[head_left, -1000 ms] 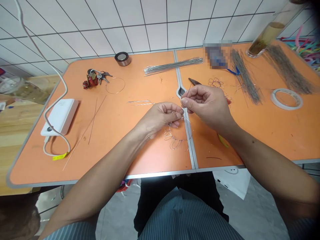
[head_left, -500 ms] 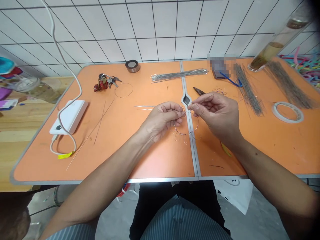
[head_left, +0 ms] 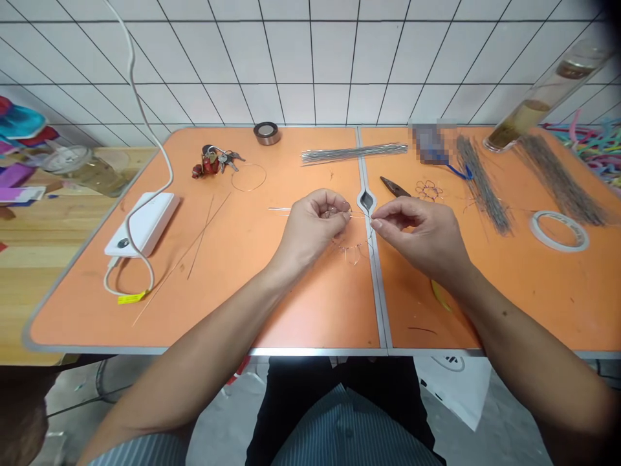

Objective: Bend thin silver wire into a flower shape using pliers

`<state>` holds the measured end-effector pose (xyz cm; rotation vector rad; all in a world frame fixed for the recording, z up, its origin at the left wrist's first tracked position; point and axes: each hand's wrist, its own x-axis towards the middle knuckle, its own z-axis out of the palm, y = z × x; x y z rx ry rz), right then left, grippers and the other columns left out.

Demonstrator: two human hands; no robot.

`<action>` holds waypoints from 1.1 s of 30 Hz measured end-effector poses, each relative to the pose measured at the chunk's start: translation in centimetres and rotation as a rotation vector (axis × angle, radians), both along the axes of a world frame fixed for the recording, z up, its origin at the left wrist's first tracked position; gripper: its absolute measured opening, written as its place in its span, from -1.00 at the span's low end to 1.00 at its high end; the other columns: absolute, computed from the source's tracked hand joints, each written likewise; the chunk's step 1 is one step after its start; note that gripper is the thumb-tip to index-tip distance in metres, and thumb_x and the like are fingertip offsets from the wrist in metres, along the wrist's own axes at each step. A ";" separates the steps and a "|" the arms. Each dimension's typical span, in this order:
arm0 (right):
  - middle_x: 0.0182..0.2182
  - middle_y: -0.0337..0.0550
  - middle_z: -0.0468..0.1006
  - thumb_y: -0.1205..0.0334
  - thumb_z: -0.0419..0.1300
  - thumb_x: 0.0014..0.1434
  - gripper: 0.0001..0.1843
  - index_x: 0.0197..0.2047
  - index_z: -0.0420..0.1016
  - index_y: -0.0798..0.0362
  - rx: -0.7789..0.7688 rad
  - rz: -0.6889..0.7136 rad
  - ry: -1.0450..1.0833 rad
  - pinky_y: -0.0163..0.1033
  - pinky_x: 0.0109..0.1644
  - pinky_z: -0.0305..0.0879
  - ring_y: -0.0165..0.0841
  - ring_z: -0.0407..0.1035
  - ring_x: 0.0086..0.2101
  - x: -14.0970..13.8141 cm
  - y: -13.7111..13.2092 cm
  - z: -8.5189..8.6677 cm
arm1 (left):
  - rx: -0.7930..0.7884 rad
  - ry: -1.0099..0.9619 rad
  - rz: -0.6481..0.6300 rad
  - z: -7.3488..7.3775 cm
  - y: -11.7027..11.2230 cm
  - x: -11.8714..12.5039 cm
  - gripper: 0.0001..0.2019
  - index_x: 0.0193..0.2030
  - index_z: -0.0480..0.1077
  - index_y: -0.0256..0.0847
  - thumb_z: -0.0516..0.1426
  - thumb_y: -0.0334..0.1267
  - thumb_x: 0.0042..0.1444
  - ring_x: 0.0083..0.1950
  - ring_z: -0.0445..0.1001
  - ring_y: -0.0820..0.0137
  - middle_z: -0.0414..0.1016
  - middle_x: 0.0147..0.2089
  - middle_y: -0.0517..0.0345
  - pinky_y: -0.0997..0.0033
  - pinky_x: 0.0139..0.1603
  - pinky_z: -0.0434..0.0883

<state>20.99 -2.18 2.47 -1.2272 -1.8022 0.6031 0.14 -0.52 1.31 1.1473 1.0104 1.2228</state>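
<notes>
Head view: a thin wire is stretched between both hands just above the orange desk, over its centre seam. The taut stretch has its long axis running left to right, nearly level. One end goes into the left fingers and the other points to the right fingertips. The wire's looped part hangs below the left hand, close to the desk top.

The left hand is curled palm-down, its grip closed on the wire at thumb and forefinger. The right hand mirrors it, knuckles up, wrist low, with thumb and forefinger pinched shut on the free end. Both forearms reach in from the near edge and angle toward each other.

Half a second ago the fingertips nearly met over the seam; now a gap has opened between them and the wire is drawn straight across it. A second ago the right hand was higher than the left.

Pliers lie just beyond the right hand, and a bundle of straight wires lies farther back.
</notes>
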 end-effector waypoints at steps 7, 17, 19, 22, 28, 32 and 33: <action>-0.54 -0.28 0.48 0.32 0.37 0.24 -0.88 -0.36 0.65 0.00 -0.060 0.015 -0.161 -0.20 -0.40 0.16 -0.40 0.28 -0.49 0.0 -0.2 0.1 | 0.097 0.090 0.009 0.0 -0.5 0.3 -0.89 -0.31 0.54 -0.16 0.34 -0.44 0.10 -0.45 0.37 0.49 0.45 -0.46 0.26 0.45 -0.41 0.34; -0.46 -0.21 0.57 0.27 0.39 0.27 -0.91 -0.31 0.68 0.00 -0.136 -0.003 0.047 -0.21 -0.42 0.21 -0.37 0.34 -0.46 -0.2 -0.4 0.4 | -0.077 -0.105 -0.014 0.1 -0.3 0.3 -0.84 -0.30 0.55 -0.19 0.42 -0.38 0.03 -0.43 0.46 0.51 0.49 -0.43 0.26 0.50 -0.39 0.41; -0.46 -0.21 0.57 0.26 0.39 0.27 -0.90 -0.32 0.68 0.01 -0.143 0.009 0.074 -0.21 -0.42 0.23 -0.37 0.35 -0.46 -0.4 -0.4 0.1 | -0.091 -0.124 -0.007 0.1 -0.4 0.3 -0.83 -0.29 0.55 -0.19 0.43 -0.37 0.02 -0.42 0.47 0.53 0.52 -0.40 0.25 0.51 -0.37 0.43; -0.47 -0.21 0.59 0.25 0.38 0.28 -0.88 -0.33 0.66 0.01 -0.132 0.027 0.096 -0.21 -0.40 0.27 -0.37 0.38 -0.46 -0.6 -0.5 -0.2 | -0.106 -0.146 -0.009 0.2 -0.5 0.4 -0.85 -0.27 0.56 -0.19 0.42 -0.37 0.04 -0.39 0.52 0.52 0.59 -0.35 0.21 0.50 -0.32 0.47; -0.40 -0.18 0.67 0.28 0.37 0.31 -0.87 -0.32 0.66 0.00 -0.033 0.004 0.024 -0.21 -0.37 0.31 -0.36 0.44 -0.43 -0.6 -0.4 -0.3 | -0.098 -0.161 -0.015 0.5 -0.7 0.5 -0.90 -0.27 0.56 -0.22 0.36 -0.41 0.08 -0.37 0.60 0.49 0.66 -0.28 0.13 0.47 -0.30 0.54; -0.42 -0.21 0.65 0.35 0.36 0.32 -0.86 -0.31 0.65 0.00 0.074 -0.012 -0.072 -0.21 -0.36 0.29 -0.38 0.40 -0.45 -0.6 -0.4 -0.5 | -0.100 -0.162 -0.019 0.5 -0.8 0.6 -0.89 -0.27 0.54 -0.23 0.36 -0.40 0.08 -0.37 0.62 0.48 0.64 -0.29 0.15 0.46 -0.31 0.56; -0.43 -0.22 0.64 0.37 0.36 0.32 -0.86 -0.31 0.64 -0.01 0.108 -0.018 -0.103 -0.20 -0.35 0.29 -0.38 0.39 -0.45 -0.6 -0.4 -0.5 | -0.102 -0.162 -0.018 0.6 -0.8 0.6 -0.88 -0.26 0.54 -0.23 0.37 -0.40 0.08 -0.37 0.62 0.47 0.63 -0.29 0.16 0.46 -0.31 0.57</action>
